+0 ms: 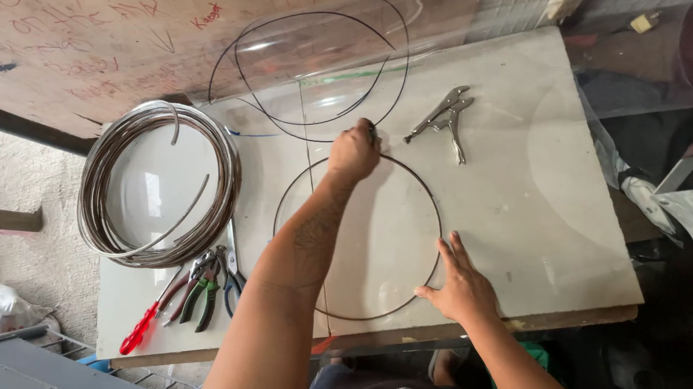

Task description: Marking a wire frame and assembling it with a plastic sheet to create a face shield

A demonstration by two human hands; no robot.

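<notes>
While we lean over clear plastic sheet [527,175], left hand [354,150] pinches top of dark wire ring [440,225] at frame centre, fist closed; right hand [462,285] spread flat, pinning lower right arc steady. Locking pliers [447,119] parked just above, within reach.

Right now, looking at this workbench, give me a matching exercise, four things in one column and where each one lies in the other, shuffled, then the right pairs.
Things:
1. wire coil
2. locking pliers
3. red-handled screwdriver
4. wire ring

Places:
A. under the left hand and right hand
B. left part of the board, lying on a clear dome
C. near front left corner, beside green-handled pliers
D. far side, right of the left hand

Pairs: 1-B, 2-D, 3-C, 4-A
</notes>
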